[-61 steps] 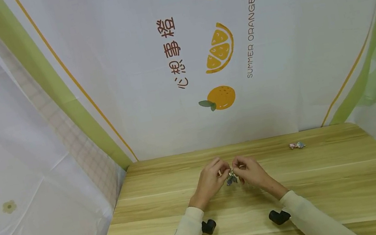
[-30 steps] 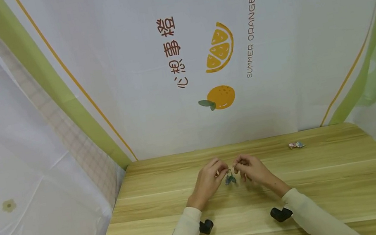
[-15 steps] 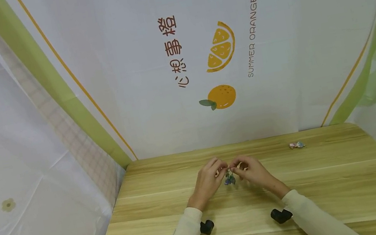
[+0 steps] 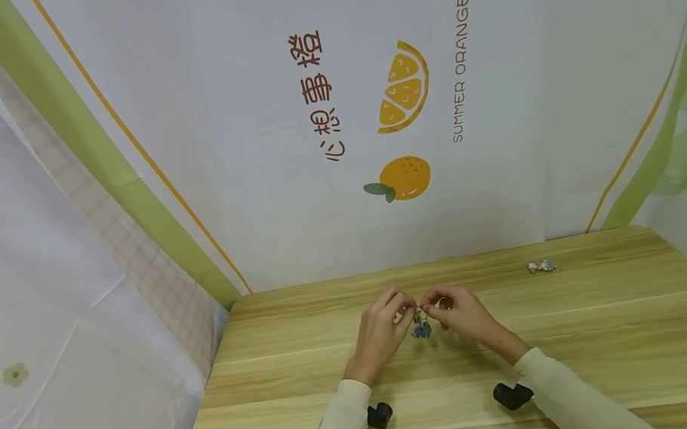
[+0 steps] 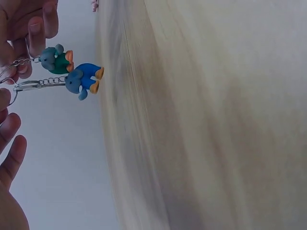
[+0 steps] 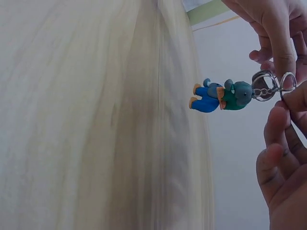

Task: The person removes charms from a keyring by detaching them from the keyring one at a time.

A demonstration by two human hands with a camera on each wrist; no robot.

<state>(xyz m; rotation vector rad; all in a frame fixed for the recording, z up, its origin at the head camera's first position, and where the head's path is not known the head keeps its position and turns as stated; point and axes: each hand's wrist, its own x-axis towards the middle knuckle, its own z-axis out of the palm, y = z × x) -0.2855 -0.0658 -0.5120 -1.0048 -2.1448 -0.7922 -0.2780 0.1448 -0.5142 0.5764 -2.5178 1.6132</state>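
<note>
Two small elephant keychains hang between the hands over the table, one a blue-clothed elephant [image 5: 87, 76], the other a green-clothed elephant [image 6: 235, 96]. Their metal key rings [image 6: 288, 81] overlap at the fingertips. My left hand [image 4: 381, 330] pinches the rings from the left, thumb against fingers. From the right, my right hand [image 4: 463, 313] pinches them too, its fingertips almost meeting the left ones. Orange feet of both figures point down, clear of the tabletop in the wrist views. Fingers partly hide where the rings join.
Farther back on the right of the wooden table [image 4: 613, 335] lies a small pink and blue figure [image 4: 542, 266]. Black wrist mounts [image 4: 512, 396] sit below both forearms. A white cloth printed with oranges [image 4: 406, 178] hangs behind the table's back edge.
One second ago my right fingers were slightly apart from the rings; they have moved left and pinch them again. The left hand has stayed nearly still, and the hanging elephants have turned a little.
</note>
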